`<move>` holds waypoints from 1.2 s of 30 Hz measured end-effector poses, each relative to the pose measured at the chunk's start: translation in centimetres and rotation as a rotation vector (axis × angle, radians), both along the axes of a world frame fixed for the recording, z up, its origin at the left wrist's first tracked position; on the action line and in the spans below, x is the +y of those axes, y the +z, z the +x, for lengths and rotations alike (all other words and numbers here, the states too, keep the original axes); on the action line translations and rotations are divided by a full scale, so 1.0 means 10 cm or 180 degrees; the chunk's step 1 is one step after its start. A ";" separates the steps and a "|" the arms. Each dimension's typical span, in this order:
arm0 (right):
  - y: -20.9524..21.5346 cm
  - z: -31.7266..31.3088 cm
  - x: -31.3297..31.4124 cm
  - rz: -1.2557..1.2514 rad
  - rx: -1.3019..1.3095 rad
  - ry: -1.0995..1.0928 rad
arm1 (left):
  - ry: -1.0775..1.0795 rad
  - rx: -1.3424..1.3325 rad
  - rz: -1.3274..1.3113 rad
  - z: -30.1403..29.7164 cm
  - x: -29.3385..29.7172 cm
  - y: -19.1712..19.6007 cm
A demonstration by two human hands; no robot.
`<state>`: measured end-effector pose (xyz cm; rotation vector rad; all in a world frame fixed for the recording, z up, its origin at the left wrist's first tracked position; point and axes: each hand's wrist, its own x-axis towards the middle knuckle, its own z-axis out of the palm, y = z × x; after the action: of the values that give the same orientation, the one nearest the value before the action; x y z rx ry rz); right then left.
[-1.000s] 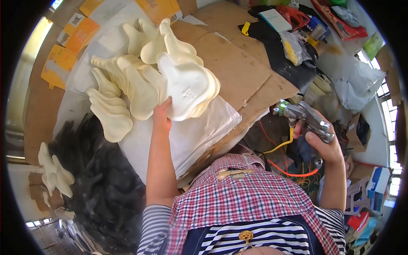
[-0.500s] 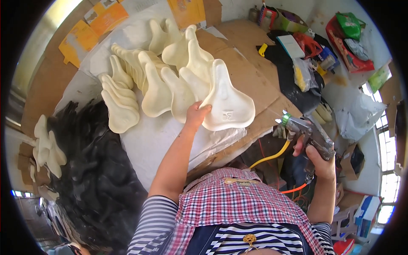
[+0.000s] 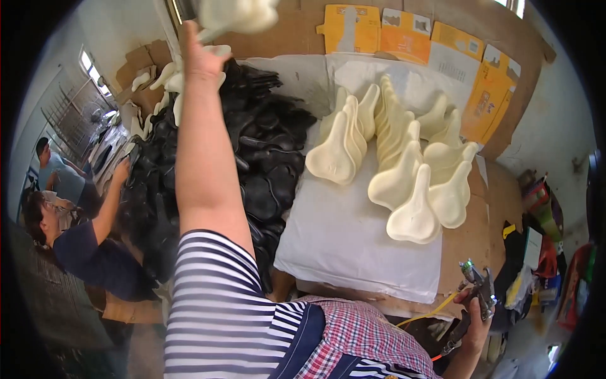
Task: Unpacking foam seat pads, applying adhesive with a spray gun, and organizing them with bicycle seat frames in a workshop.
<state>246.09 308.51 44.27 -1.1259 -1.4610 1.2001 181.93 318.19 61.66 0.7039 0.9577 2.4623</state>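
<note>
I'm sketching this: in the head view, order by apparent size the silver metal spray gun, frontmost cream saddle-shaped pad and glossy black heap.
Black heap
Cream pad
Spray gun, partly hidden by the right hand

Saddles (image 3: 413, 218) on sheet (image 3: 353, 246), pile (image 3: 268, 192) left, sprayer (image 3: 483, 295) right

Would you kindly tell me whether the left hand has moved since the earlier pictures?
Yes, to the left: earlier over the white sheet, the left hand now reaches past that sheet's left edge.
</note>
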 end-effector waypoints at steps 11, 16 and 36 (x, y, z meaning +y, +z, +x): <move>0.37 -0.61 -0.21 -0.0206 -0.0218 -0.0058 | -0.1460 0.0340 -0.2785 1.03 0.85 -3.15; 0.26 -0.51 -0.57 -0.0795 -0.0682 -0.0773 | -0.2347 0.1072 -0.2878 2.25 1.12 -3.68; 0.48 0.16 -0.19 0.0099 0.0136 -0.2060 | -0.2749 0.1258 -0.2375 2.92 1.63 -3.55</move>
<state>247.67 306.62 49.04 -1.3965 -0.9579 0.7342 211.13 334.50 26.21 1.0410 1.2476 1.1284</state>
